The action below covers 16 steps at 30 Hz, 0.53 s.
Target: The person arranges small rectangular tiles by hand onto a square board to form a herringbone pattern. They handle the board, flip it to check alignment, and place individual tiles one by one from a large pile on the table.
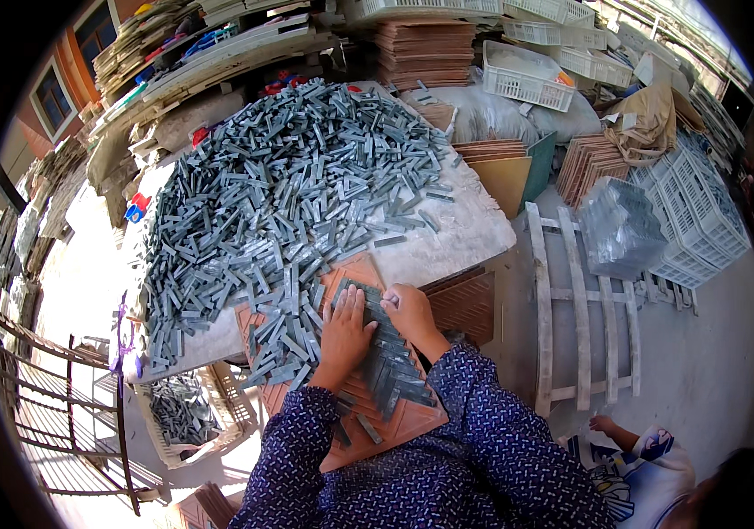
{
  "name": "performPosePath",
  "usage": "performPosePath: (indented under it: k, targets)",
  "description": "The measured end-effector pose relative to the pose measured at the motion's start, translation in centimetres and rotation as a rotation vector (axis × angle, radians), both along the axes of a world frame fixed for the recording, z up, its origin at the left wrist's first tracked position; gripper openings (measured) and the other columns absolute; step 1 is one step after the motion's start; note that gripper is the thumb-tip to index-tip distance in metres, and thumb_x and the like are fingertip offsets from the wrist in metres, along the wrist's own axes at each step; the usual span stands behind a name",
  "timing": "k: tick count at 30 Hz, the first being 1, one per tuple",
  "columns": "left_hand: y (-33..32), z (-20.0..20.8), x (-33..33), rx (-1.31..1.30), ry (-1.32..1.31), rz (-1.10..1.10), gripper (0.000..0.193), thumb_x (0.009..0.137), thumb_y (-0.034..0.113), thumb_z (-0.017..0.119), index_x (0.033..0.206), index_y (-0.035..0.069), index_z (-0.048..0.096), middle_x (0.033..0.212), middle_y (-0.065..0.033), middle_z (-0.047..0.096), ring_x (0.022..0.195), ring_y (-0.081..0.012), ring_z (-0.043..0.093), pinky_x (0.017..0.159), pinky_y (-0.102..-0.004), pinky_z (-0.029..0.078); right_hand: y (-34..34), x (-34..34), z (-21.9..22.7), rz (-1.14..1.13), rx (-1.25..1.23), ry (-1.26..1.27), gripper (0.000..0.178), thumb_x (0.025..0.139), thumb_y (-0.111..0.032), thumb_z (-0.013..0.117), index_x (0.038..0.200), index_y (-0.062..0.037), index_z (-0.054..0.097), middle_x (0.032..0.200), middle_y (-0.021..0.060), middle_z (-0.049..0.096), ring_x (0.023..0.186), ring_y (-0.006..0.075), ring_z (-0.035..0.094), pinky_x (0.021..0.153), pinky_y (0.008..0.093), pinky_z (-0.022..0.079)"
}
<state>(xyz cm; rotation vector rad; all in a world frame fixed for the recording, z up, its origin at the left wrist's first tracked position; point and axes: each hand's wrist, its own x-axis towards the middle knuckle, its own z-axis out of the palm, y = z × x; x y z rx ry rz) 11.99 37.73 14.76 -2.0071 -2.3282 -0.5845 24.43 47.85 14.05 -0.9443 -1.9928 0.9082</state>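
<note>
Both hands lie flat, fingers spread, gripping nothing: the left hand (344, 331) and right hand (410, 310) press small grey rectangular stone strips (395, 366) laid on a terracotta-coloured ribbed mould board (408, 419). The strips look stiff, light and probably brittle; pinch them by the long edges. At 11 o'clock, a big loose heap of grey strips (289, 185) crowds the board.

A clear plastic bag (621, 225), bulging and roughly cube-shaped, stood on the floor to the right of the table, beside stacked white crates (694, 216). Two grey-white sacks (518, 115) lay behind the table under a white basket (522, 78). No labels, signs or screens could be made out.
</note>
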Motion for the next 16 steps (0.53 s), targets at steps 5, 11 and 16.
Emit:
performPosePath:
  k: [5, 11, 16]
  targets:
    - [0.2, -0.1, -0.1, -0.020, 0.028, -0.018, 0.068, 0.084, 0.033, 0.059, 0.139, 0.003, 0.034, 0.144, -0.0142, 0.036, 0.134, -0.0276, 0.033, 0.109, -0.0495, 0.022, 0.1, 0.6, -0.2, 0.008, 0.039, -0.026, 0.014, 0.072, -0.007, 0.070, 0.084, -0.0007, 0.064, 0.074, 0.0141, 0.063, 0.063, 0.0226, 0.061, 0.059, 0.0309, 0.048]
    - [0.0, 0.3, 0.8, 0.003, 0.085, 0.035, 0.067, 0.087, 0.038, 0.054, 0.140, 0.004, 0.032, 0.146, -0.0120, 0.033, 0.136, -0.0243, 0.030, 0.110, -0.0491, 0.021, 1.0, 1.2, -1.3, 0.030, -0.233, 0.167, 0.012, 0.075, -0.008, 0.071, 0.082, -0.0003, 0.064, 0.070, 0.0056, 0.064, 0.064, 0.0113, 0.059, 0.061, 0.0258, 0.047]
    - [-0.2, -0.4, 0.3, -0.032, 0.116, -0.011, 0.067, 0.088, 0.040, 0.052, 0.141, 0.006, 0.031, 0.148, -0.0113, 0.030, 0.138, -0.0225, 0.026, 0.111, -0.0495, 0.017, 0.5, 2.6, -1.2, 0.141, -0.300, 0.032, 0.012, 0.076, -0.010, 0.071, 0.084, -0.0026, 0.065, 0.075, 0.0072, 0.067, 0.066, 0.0136, 0.062, 0.063, 0.0259, 0.049]
